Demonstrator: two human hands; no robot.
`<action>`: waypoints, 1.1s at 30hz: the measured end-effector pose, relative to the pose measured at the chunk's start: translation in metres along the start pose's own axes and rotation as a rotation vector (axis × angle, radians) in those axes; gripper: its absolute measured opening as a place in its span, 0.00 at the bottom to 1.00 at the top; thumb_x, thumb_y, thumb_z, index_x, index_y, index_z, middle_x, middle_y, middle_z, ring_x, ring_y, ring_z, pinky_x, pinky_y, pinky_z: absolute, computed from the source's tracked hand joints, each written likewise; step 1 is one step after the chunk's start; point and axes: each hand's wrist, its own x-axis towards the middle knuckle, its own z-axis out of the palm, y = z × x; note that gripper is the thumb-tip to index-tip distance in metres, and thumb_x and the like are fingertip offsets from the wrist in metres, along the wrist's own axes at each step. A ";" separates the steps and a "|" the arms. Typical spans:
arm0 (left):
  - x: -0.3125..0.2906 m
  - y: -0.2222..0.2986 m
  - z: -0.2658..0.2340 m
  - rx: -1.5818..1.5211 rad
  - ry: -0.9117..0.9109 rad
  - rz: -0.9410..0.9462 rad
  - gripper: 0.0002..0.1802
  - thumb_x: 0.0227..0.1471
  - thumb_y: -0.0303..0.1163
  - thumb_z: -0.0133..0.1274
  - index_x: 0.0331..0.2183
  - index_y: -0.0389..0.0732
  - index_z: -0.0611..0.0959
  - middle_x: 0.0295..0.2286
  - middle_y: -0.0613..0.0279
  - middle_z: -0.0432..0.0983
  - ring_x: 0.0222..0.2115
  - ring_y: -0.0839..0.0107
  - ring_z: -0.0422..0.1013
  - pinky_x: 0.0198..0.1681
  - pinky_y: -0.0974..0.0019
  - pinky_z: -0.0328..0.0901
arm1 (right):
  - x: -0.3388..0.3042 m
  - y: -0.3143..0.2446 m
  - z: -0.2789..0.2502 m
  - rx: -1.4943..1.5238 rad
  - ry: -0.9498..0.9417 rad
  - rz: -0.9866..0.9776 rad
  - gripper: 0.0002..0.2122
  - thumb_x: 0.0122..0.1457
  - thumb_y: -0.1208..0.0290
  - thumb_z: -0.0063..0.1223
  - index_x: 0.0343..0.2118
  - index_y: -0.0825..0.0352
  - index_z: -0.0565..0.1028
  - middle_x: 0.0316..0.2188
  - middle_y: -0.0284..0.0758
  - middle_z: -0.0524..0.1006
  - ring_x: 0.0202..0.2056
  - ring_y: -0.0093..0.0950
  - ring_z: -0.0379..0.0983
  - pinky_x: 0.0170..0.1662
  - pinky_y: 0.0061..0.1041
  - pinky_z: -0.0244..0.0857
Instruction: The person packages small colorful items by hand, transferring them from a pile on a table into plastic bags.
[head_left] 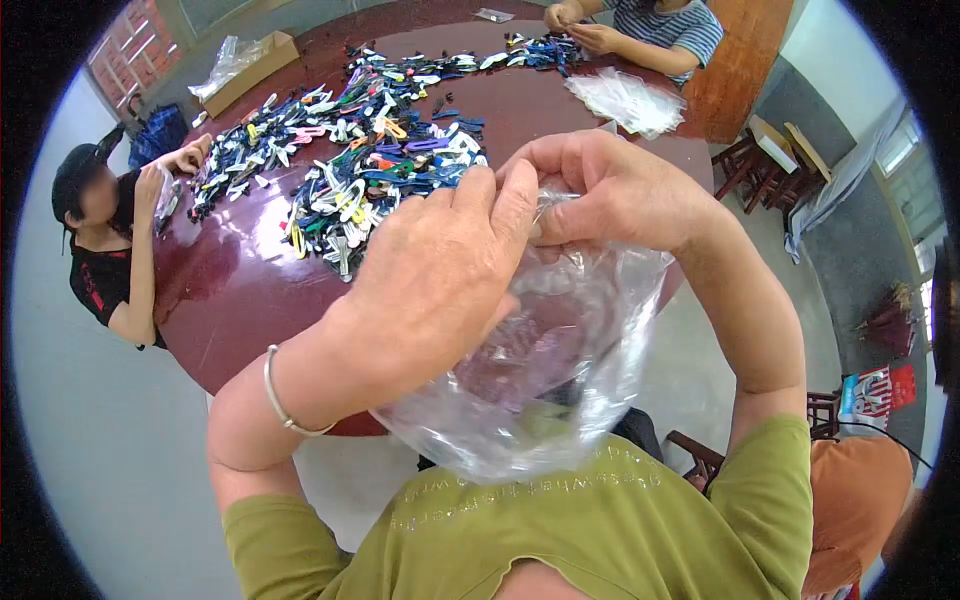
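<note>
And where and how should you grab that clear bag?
Probably at the top of the clear bag, from both sides, where the left hand and right hand are: below, the thin plastic hangs loose and crumpled, with nothing stiff to grip.

Even, bright daylight fills the room, and the window (900,152) between two and three o'clock is washed nearly white. Over near ten o'clock the table (215,330) throws back a hard white glare. At the centre the bag (600,370) is streaked with highlights that muddle its folds, while both hands, the left (440,270) and the right (625,190), look fairly crisp and well lit. Far clips (500,60) toward twelve turn soft. Under the stools (770,170) at two o'clock it's shadowy. Everything bows outward toward a black, bluish-fringed rim.
</note>
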 end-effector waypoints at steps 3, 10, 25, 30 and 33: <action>0.006 -0.008 0.022 -0.083 0.107 -0.049 0.38 0.36 0.27 0.60 0.50 0.35 0.63 0.38 0.44 0.71 0.34 0.50 0.72 0.35 0.54 0.67 | -0.001 0.020 -0.001 0.328 -0.042 -0.052 0.22 0.47 0.68 0.62 0.44 0.73 0.71 0.27 0.31 0.75 0.29 0.17 0.70 0.33 0.18 0.64; 0.014 -0.020 0.024 -0.088 -0.078 -0.128 0.23 0.40 0.24 0.48 0.42 0.32 0.64 0.21 0.42 0.73 0.24 0.48 0.72 0.28 0.51 0.66 | -0.012 0.058 -0.012 0.360 -0.086 -0.102 0.41 0.39 0.63 0.70 0.56 0.71 0.59 0.46 0.37 0.71 0.45 0.23 0.68 0.49 0.24 0.62; 0.016 -0.019 0.037 -0.179 0.161 -0.081 0.29 0.40 0.27 0.55 0.47 0.36 0.66 0.32 0.46 0.73 0.31 0.50 0.71 0.34 0.57 0.65 | -0.014 0.095 -0.006 0.808 0.009 -0.168 0.24 0.53 0.70 0.55 0.50 0.74 0.63 0.36 0.35 0.75 0.29 0.18 0.72 0.32 0.18 0.68; 0.029 -0.009 0.025 -0.077 0.029 0.086 0.23 0.39 0.30 0.59 0.37 0.35 0.68 0.26 0.49 0.74 0.27 0.53 0.73 0.28 0.58 0.68 | -0.007 0.082 -0.014 0.707 -0.096 -0.225 0.25 0.52 0.69 0.56 0.52 0.73 0.63 0.39 0.36 0.73 0.35 0.22 0.72 0.40 0.22 0.68; 0.034 -0.020 0.032 0.141 0.021 0.030 0.11 0.41 0.26 0.55 0.29 0.36 0.69 0.22 0.52 0.74 0.23 0.57 0.75 0.24 0.60 0.69 | -0.003 0.085 -0.019 0.122 0.006 -0.301 0.32 0.51 0.63 0.60 0.55 0.72 0.59 0.48 0.41 0.67 0.50 0.30 0.65 0.53 0.30 0.59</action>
